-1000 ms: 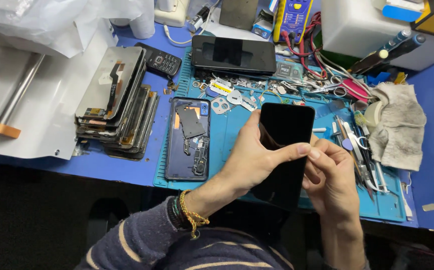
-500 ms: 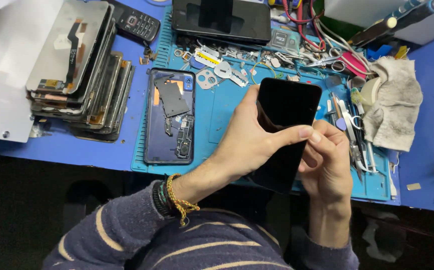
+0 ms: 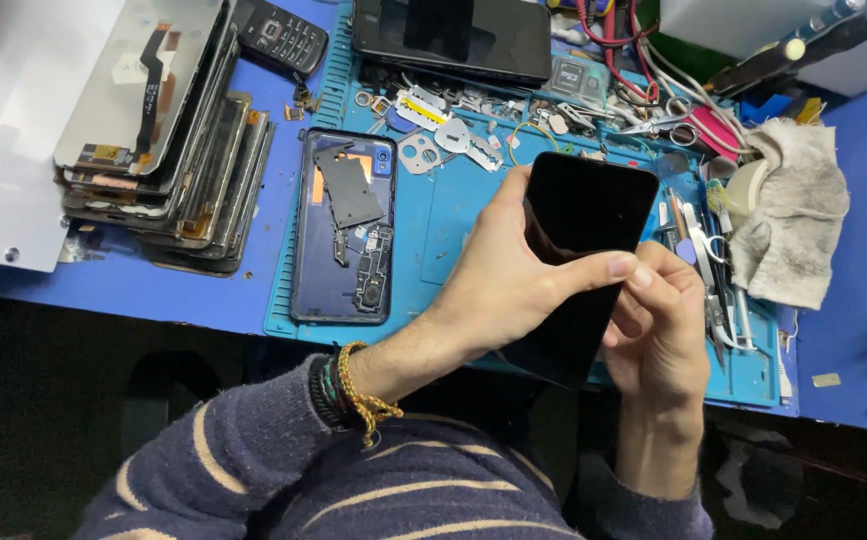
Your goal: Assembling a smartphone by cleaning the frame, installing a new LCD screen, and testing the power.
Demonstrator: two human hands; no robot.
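A black phone screen (image 3: pixel 581 215) is held upright over the blue work mat (image 3: pixel 453 215). My left hand (image 3: pixel 513 275) wraps its left edge, thumb lying across the glass. My right hand (image 3: pixel 658 325) grips the screen's right edge lower down, fingertips meeting the left thumb. On the mat to the left lies an opened phone body (image 3: pixel 343 225) with its inner parts exposed.
A stack of phone screens (image 3: pixel 168 140) sits at the left on the blue table. A dark phone (image 3: pixel 448 35) lies at the top, with small metal parts (image 3: pixel 433 125) below it. Tools (image 3: pixel 708 265) and a dirty rag (image 3: pixel 788 215) lie right. A keypad phone (image 3: pixel 278 35) is near the stack.
The view has shifted, so the table sits higher and further left in frame. Both hands keep the black screen in much the same grip; the screen has barely moved.
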